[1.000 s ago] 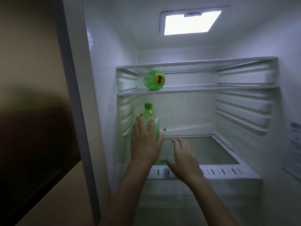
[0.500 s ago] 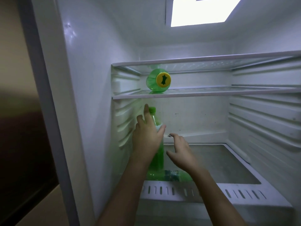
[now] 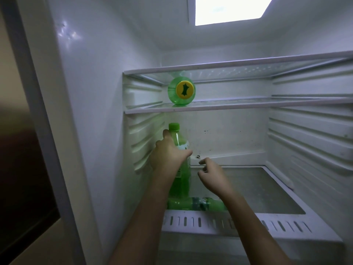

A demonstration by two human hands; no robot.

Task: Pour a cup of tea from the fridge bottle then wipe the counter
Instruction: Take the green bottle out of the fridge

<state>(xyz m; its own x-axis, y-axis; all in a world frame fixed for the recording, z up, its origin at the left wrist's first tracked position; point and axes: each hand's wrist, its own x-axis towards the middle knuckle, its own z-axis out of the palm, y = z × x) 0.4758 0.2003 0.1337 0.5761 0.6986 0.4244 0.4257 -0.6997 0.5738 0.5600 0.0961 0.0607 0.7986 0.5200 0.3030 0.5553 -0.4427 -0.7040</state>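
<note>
Head: left hand (image 3: 168,155) round plastic-looking bottle (image 3: 181,183)

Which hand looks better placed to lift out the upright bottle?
Left. The left hand wraps the upright bottle just below its cap; the right hand hovers beside it, holding nothing.

upright bottle (image 3: 179,182), centre left: translucent bright green, white label with dark print
bottle cap (image 3: 174,126): plain green
shelf bottle (image 3: 172,92), upper centre: pale green
yellow cap (image 3: 184,89): dark green emblem in the middle
lying bottle (image 3: 194,204), lower centre: green, dark green label band
fridge wall (image 3: 107,92): white
front ledge (image 3: 210,223): white, row of dark slots
side panel (image 3: 23,169), far left: dark brown above beige
</note>
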